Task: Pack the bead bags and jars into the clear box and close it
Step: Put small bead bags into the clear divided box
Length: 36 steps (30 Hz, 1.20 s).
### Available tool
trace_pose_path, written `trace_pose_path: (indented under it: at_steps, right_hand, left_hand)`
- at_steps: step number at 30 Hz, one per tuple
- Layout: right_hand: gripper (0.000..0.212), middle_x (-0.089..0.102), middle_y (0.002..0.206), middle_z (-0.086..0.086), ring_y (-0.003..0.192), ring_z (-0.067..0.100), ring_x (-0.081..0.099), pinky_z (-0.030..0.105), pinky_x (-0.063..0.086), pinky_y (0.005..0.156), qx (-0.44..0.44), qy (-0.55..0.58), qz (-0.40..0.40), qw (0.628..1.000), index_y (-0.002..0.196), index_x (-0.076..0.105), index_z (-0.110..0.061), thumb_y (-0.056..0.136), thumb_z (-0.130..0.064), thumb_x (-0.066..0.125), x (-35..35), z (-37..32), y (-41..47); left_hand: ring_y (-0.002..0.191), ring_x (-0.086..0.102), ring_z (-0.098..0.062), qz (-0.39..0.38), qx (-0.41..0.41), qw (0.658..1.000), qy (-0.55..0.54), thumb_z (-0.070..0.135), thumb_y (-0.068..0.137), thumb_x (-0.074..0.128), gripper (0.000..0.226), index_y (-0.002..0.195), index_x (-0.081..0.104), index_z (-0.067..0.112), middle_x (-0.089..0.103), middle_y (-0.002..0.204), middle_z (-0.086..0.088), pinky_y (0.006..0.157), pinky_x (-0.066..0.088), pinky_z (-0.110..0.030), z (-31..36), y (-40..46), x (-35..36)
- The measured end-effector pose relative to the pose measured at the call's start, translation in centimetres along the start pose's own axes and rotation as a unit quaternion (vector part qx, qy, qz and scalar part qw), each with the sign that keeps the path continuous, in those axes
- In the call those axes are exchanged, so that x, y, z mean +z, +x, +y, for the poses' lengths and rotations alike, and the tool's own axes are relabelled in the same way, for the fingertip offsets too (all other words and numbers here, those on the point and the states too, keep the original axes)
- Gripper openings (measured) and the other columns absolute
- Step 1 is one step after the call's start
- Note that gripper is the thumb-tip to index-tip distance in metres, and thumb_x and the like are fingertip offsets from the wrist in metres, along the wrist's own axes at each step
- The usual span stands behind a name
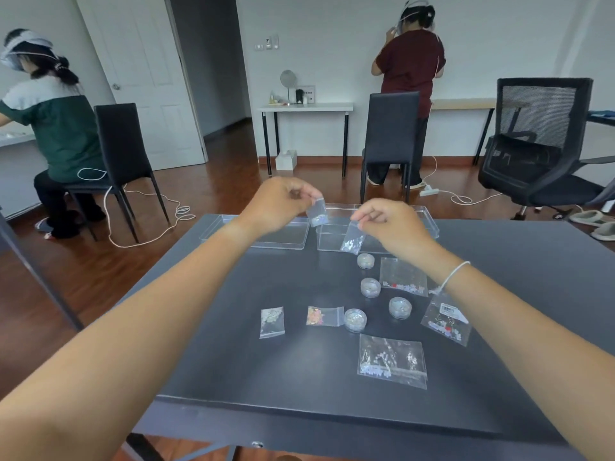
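My left hand [283,202] pinches a small bead bag [317,212] by its top, above the left edge of the clear box [324,239]. My right hand [389,224] holds a second small bead bag [353,238] by its corner, hanging over the box's front wall. The box's clear lid [293,239] lies flat to the left of it. On the dark table [233,361] lie several round bead jars [370,287] and several flat bead bags, among them a white-bead bag [272,322], an orange-bead bag [323,316] and a large bag [392,360].
Two people sit or stand with their backs to me at desks along the walls. Black chairs [389,141] and an office chair [532,144] stand beyond the table's far edge. White cables run across the wooden floor.
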State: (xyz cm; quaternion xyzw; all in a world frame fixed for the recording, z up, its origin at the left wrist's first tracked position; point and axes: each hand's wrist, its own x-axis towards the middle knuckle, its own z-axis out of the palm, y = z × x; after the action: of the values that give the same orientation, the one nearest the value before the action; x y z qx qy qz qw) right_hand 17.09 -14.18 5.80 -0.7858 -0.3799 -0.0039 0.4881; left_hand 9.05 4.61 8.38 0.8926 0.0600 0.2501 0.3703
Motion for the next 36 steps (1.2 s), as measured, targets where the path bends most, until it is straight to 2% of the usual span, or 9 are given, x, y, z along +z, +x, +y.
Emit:
trace_pose_path:
  at_steps: [3,7,9,11,14,19,24,31,36]
  right_hand:
    - [0.018,0.06,0.074,-0.007,0.067,0.004,0.054,0.008,0.044,0.064,-0.005,0.006,0.035,0.999,0.083,0.067,-0.015,0.081,0.0,0.057,-1.0,-0.1,1.0]
    - [0.016,0.061,0.081,0.001,0.071,0.007,0.054,0.005,0.042,0.063,-0.015,0.012,0.073,0.997,0.084,0.066,-0.016,0.082,-0.002,0.057,-1.8,0.1,2.2]
    - [0.016,0.061,0.085,0.002,0.074,0.009,0.054,0.008,0.044,0.064,-0.017,0.012,0.092,0.996,0.086,0.067,-0.014,0.083,-0.002,0.056,-2.0,0.2,2.8]
    - [0.017,0.06,0.085,0.002,0.075,0.011,0.054,0.01,0.044,0.065,-0.023,0.01,0.104,0.994,0.087,0.066,-0.013,0.084,-0.002,0.054,-2.1,0.5,3.5]
    - [0.018,0.06,0.088,0.001,0.075,0.008,0.053,0.004,0.042,0.064,-0.032,-0.01,0.111,0.993,0.09,0.066,-0.013,0.084,-0.002,0.053,-1.8,0.9,4.4]
    - [0.022,0.059,0.089,0.001,0.069,0.002,0.05,-0.002,0.038,0.059,-0.029,-0.022,0.103,0.994,0.091,0.067,-0.01,0.085,0.001,0.048,-0.7,1.8,5.9]
    - [0.024,0.059,0.09,0.0,0.068,-0.001,0.05,-0.003,0.038,0.058,-0.015,-0.034,0.097,0.995,0.092,0.067,-0.012,0.086,0.0,0.048,0.8,2.7,6.9]
    - [0.031,0.059,0.089,0.003,0.07,0.007,0.05,0.012,0.039,0.063,-0.016,-0.049,0.078,0.996,0.093,0.067,-0.008,0.083,0.007,0.042,2.8,3.2,7.1]
    - [0.032,0.066,0.104,0.009,0.086,0.016,0.056,0.019,0.042,0.076,0.006,-0.088,0.039,0.995,0.098,0.067,-0.01,0.086,0.003,0.041,3.4,3.4,6.6]
  left_hand:
    - [0.063,0.055,0.009,0.012,0.003,1.0,-0.006,0.009,0.083,0.061,0.015,0.085,0.071,0.021,0.061,0.072,0.018,0.061,0.038,0.002,-0.2,2.3,1.2]
    - [0.068,0.056,0.0,-0.002,-0.001,1.0,0.026,0.009,0.084,0.058,0.017,0.088,0.071,0.019,0.065,0.078,0.009,0.058,0.038,0.001,-1.1,4.5,3.1]
    - [0.075,0.058,-0.006,-0.021,0.001,0.999,0.045,0.009,0.085,0.056,0.018,0.092,0.072,0.015,0.067,0.086,0.004,0.062,0.039,0.002,-1.7,5.2,3.8]
    - [0.08,0.06,-0.009,-0.046,-0.008,0.997,0.059,0.01,0.086,0.055,0.018,0.094,0.072,0.014,0.069,0.093,0.0,0.072,0.043,-0.006,-2.1,5.5,4.4]
    - [0.088,0.064,-0.015,-0.081,-0.02,0.991,0.1,0.012,0.086,0.055,0.019,0.093,0.072,0.015,0.072,0.1,-0.003,0.08,0.046,-0.019,-2.7,5.8,5.1]
    - [0.088,0.06,-0.013,-0.141,-0.007,0.978,0.152,0.014,0.086,0.053,0.024,0.101,0.071,0.017,0.069,0.105,-0.001,0.073,0.04,-0.014,-3.4,5.6,5.6]
    - [0.08,0.052,-0.018,-0.08,0.044,0.98,0.177,0.014,0.084,0.053,0.032,0.109,0.065,0.028,0.056,0.092,-0.004,0.078,0.042,-0.027,-3.6,4.2,4.8]
    - [0.068,0.047,0.0,-0.039,0.046,0.994,0.095,0.014,0.084,0.06,0.021,0.101,0.069,0.022,0.057,0.092,0.006,0.067,0.034,0.0,-3.7,-1.2,1.8]
    - [0.076,0.054,-0.005,-0.13,0.009,0.99,0.062,0.017,0.083,0.064,0.02,0.099,0.068,0.027,0.06,0.091,0.01,0.066,0.035,-0.001,-3.0,-5.9,-0.4]
